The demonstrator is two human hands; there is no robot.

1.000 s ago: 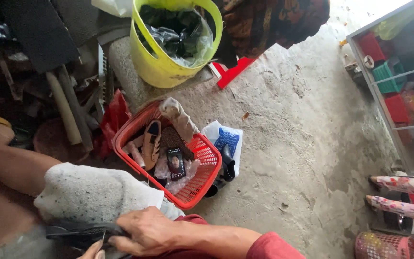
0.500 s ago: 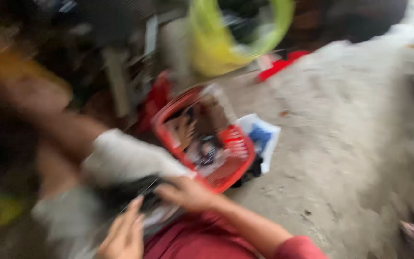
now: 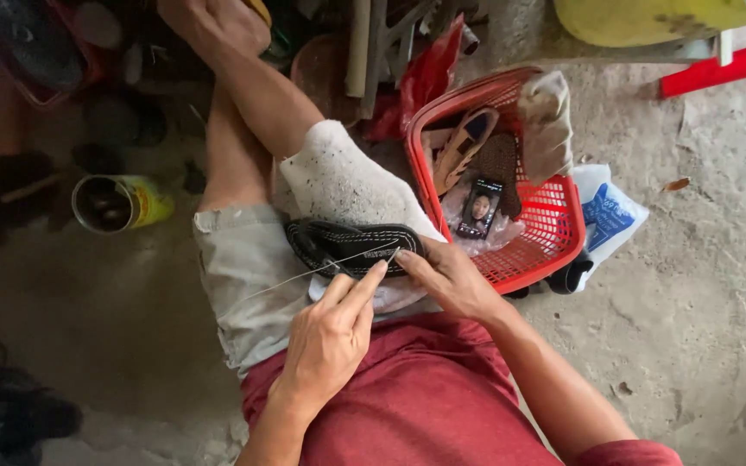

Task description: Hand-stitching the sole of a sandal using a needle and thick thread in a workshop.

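A black sandal [image 3: 351, 246] with pale stitching along its edge lies across my lap on a white speckled cloth [image 3: 343, 177]. My right hand [image 3: 451, 278] grips the sandal's right end. My left hand [image 3: 330, 336] reaches up from below, its fingertips pinched on a thin pale thread [image 3: 304, 274] close to the sandal's edge. The thread runs taut from the sandal out over my grey shorts to the left. Whether a needle is on it I cannot tell.
A red plastic basket [image 3: 554, 233] to the right holds shoe soles, a phone [image 3: 480, 207] and a rag. A blue-and-white bag [image 3: 608, 216] lies beside it. An open tin can [image 3: 118, 203] lies on the left, a yellow tub [image 3: 641, 19] at the top, and dark shoes at the lower left.
The view has swung down and closer onto my lap. My left hand has come up to the sandal and now pinches the thread; my right hand stays on the sandal.
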